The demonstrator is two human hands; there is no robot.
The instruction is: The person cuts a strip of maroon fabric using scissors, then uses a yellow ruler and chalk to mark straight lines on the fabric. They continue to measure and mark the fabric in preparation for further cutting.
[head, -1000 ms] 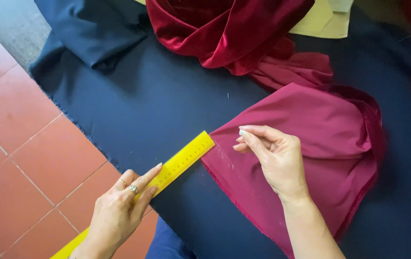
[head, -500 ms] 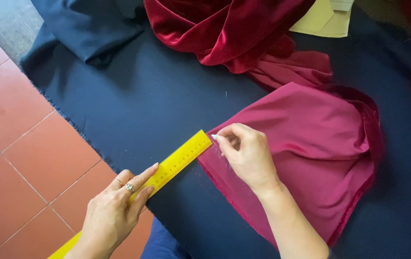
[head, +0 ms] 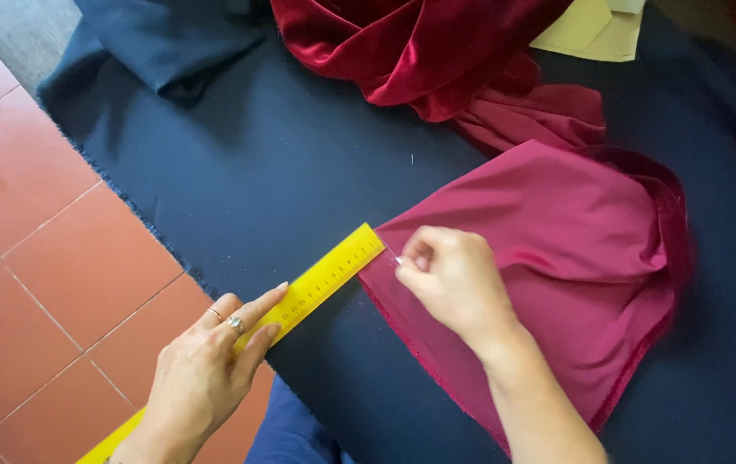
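Note:
My left hand point(head: 200, 378), with a ring on one finger, lies flat on a yellow ruler point(head: 329, 275) and presses it onto the dark navy cloth point(head: 282, 155). The ruler runs diagonally, and its far end meets the corner of a flat magenta cloth piece point(head: 574, 258). My right hand point(head: 454, 279) rests on that corner, fingers pinched on a small white-tipped item at the cloth's edge beside the ruler end. What the item is cannot be told.
Bunched dark red velvet point(head: 411, 43) lies at the top, with a pale yellow sheet point(head: 591, 30) behind it. The navy cloth's frayed edge runs along the terracotta tile floor point(head: 41, 258) at left. A blue trouser leg point(head: 286, 430) shows at the bottom.
My right hand has moved left across the magenta cloth to its corner by the ruler end. My left hand and the ruler have stayed in place.

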